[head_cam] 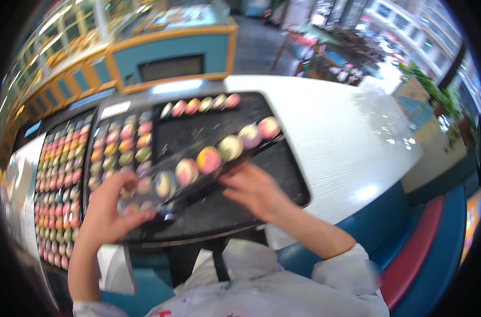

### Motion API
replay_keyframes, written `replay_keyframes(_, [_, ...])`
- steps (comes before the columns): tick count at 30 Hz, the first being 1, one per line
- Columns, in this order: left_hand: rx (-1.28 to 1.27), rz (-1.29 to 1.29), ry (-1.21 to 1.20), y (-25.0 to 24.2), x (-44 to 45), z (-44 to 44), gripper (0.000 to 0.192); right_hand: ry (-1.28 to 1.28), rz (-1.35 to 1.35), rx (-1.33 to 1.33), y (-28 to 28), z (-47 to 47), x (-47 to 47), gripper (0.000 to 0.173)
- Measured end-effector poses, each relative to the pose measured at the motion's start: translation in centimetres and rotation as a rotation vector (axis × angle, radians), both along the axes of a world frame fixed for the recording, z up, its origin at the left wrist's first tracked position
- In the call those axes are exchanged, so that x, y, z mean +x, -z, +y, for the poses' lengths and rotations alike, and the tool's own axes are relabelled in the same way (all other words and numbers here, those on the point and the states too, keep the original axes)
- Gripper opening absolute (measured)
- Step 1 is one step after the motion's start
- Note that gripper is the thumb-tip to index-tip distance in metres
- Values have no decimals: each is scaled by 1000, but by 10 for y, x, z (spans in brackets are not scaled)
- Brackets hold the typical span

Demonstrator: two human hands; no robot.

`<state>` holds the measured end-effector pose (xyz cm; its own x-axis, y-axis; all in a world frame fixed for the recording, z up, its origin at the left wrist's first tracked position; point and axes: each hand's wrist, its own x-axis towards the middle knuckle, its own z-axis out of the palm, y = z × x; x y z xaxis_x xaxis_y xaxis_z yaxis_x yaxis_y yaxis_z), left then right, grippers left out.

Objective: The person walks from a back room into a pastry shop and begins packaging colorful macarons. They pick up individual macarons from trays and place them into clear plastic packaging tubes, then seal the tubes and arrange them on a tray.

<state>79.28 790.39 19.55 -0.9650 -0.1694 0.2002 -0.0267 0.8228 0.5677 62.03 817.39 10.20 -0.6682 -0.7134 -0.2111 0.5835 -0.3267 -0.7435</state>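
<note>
A long black box with a row of several round two-coloured pastries is held tilted over a black tray. My right hand supports it from below, near its middle. At its left end my left hand grips it, with the thumb and fingers spread around what looks like a clear plastic cover; blur hides the exact contact. Another filled black box lies at the far edge of the tray. Further filled boxes stand to the left of it.
More rows of packed pastries cover the left of the white table. Crumpled clear plastic lies at the table's far right. A blue and red bench is at the right. Beyond the table is a display counter.
</note>
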Motion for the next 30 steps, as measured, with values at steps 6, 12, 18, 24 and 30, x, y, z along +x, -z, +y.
replay_keyframes(6, [-178, 10, 84, -22, -2, -12, 64, 620, 495, 289, -32, 24, 14, 35])
replay_keyframes(12, [-91, -95, 220, -6, -3, -13, 64, 58, 1889, 831, -87, 46, -4, 78])
replay_keyframes(18, [-155, -76, 185, 9, -3, 2, 65, -627, 1844, 1103, -99, 13, -19, 64])
replay_keyframes(24, [-113, -82, 167, 20, -6, -6, 67, -616, 1854, 922, -85, 13, -38, 57])
replay_keyframes(30, [-111, -70, 120, 21, -3, -14, 65, -628, 1898, 925, -83, 11, -54, 52])
